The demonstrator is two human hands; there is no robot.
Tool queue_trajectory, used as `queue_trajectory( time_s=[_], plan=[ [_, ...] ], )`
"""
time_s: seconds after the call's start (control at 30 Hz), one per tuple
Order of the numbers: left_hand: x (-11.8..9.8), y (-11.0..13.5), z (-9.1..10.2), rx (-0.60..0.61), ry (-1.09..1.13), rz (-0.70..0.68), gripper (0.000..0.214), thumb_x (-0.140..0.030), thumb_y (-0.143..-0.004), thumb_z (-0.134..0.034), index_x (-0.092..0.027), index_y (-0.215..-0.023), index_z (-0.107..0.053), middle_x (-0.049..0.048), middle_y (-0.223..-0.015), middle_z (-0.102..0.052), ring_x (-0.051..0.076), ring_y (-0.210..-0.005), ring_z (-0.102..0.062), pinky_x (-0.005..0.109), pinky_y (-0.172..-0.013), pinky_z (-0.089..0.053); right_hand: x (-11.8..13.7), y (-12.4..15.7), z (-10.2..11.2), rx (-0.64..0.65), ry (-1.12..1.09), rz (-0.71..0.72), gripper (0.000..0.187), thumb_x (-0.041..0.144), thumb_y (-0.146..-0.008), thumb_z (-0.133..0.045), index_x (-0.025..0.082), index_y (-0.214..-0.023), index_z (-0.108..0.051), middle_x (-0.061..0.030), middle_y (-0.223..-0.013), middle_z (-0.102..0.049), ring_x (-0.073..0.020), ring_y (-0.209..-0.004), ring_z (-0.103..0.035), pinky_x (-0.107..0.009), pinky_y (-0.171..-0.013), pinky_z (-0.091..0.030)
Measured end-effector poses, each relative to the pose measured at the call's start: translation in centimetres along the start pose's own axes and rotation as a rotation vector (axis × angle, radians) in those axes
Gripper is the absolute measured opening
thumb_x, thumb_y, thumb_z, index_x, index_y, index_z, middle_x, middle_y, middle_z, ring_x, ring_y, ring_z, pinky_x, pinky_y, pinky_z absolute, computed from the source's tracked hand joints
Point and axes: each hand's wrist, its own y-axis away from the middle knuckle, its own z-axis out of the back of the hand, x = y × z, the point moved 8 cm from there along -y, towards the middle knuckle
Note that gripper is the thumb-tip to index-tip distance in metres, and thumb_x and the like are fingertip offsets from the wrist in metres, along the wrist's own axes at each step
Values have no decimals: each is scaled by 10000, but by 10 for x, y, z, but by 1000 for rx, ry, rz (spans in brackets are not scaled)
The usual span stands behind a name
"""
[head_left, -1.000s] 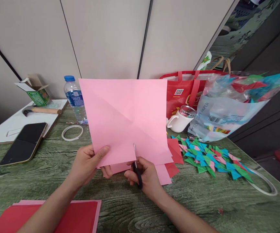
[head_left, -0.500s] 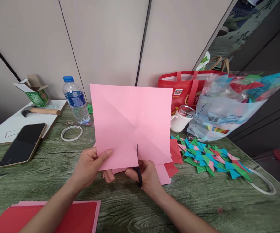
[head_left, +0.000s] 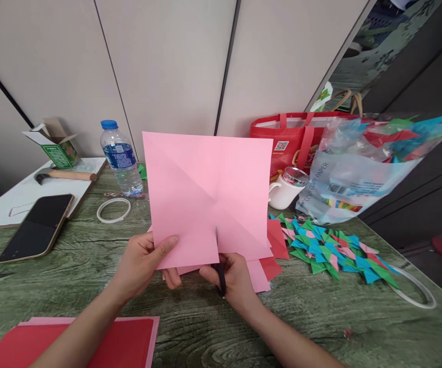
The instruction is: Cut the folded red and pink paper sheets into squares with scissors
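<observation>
A pink sheet of paper (head_left: 201, 194) with faint diagonal creases stands upright before me. Its lower left corner is pinched in my left hand (head_left: 142, 260), thumb in front and fingers behind. My right hand (head_left: 232, 281) grips a pair of scissors (head_left: 221, 280) with black handles at the bottom edge. A blade shows inside a short cut running up from that edge near the middle; most of the scissors is hidden by fingers and paper. Behind and below lie more pink pieces (head_left: 258, 276) and red pieces (head_left: 278, 240) of paper, partly covered.
Red and pink sheets (head_left: 121, 342) lie at front left. A phone (head_left: 37, 225), a hammer (head_left: 67, 175), a water bottle (head_left: 120, 163) and a tape roll (head_left: 113, 210) are left. At right are folded paper pieces (head_left: 331, 248), a white mug (head_left: 285, 191), a plastic bag (head_left: 343, 184) and a red bag (head_left: 285, 138).
Almost nothing differs. The scissors and my right hand have shifted very slightly at the cut; the sheet and my left hand keep their place.
</observation>
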Motion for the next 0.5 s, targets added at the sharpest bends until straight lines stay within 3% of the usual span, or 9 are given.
queue_trajectory(
  time_s=[0.4, 0.5],
  plan=[
    [2, 0, -1, 9, -8, 7, 274, -316, -791, -549, -153, -573, -577, 26, -372, -631, 155, -277, -552, 231, -303, -453, -2, 2, 3, -52, 36, -79, 253, 328, -562, -719, 133, -560, -557, 22, -452, -503, -90, -406, -422, -203, -399, -334],
    [0, -1, 2, 18, -63, -13, 231, -301, -787, -558, -154, -613, -595, 19, -420, -649, 156, -346, -582, 248, -377, -484, -1, 1, 3, -48, 66, -72, 287, 356, -576, -705, 138, -512, -530, 22, -439, -487, -86, -406, -416, -205, -404, -339]
  ],
)
